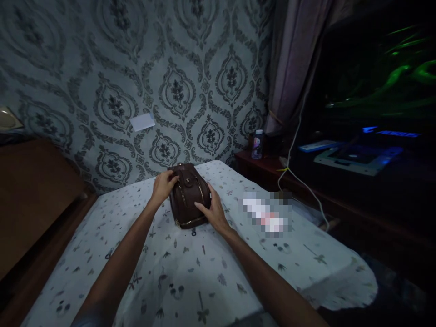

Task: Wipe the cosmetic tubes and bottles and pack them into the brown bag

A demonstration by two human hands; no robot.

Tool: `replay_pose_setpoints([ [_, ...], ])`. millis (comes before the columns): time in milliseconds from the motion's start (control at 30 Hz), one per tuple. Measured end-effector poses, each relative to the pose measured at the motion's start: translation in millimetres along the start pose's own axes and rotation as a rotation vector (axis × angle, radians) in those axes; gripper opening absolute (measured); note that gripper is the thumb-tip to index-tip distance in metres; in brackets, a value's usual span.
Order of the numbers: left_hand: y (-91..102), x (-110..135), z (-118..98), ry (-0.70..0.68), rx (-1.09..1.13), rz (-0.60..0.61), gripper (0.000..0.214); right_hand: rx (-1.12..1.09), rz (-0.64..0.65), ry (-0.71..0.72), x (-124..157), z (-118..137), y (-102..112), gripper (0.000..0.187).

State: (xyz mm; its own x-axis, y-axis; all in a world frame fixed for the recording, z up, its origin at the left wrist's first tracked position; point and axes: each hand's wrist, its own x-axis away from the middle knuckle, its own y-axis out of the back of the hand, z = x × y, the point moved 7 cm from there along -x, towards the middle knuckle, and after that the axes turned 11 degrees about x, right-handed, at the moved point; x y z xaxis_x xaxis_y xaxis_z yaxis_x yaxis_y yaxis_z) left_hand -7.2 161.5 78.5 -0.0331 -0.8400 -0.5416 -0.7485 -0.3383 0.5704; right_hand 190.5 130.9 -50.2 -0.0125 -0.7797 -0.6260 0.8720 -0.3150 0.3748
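Note:
A dark brown bag [189, 193] with gold-coloured zips and a small flap lies on a white printed sheet [184, 272]. At its upper left edge, the bent fingers of my left hand [164, 187] are closed on the bag. My right hand [217, 212] grips the opposite side, thumb on the bag's front and fingers along its right edge. Another zip runs along the bag's near end. Its underside is hidden.
A blurred-out item [264, 214] lies on the sheet to the right. Beyond the sheet, a bottle [257, 144] stands on a dark red surface, near a hanging white cable [293, 143]. A brown wooden panel [37, 195] borders the left; a patterned wall [177, 91] rises behind.

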Motion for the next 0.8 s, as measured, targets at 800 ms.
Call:
replay_pose_setpoints([
  [800,-17.9,9,-49,-0.17,-0.125,0.153,0.015,-0.271,0.184,-0.111,-1,-8,-3,0.086],
])
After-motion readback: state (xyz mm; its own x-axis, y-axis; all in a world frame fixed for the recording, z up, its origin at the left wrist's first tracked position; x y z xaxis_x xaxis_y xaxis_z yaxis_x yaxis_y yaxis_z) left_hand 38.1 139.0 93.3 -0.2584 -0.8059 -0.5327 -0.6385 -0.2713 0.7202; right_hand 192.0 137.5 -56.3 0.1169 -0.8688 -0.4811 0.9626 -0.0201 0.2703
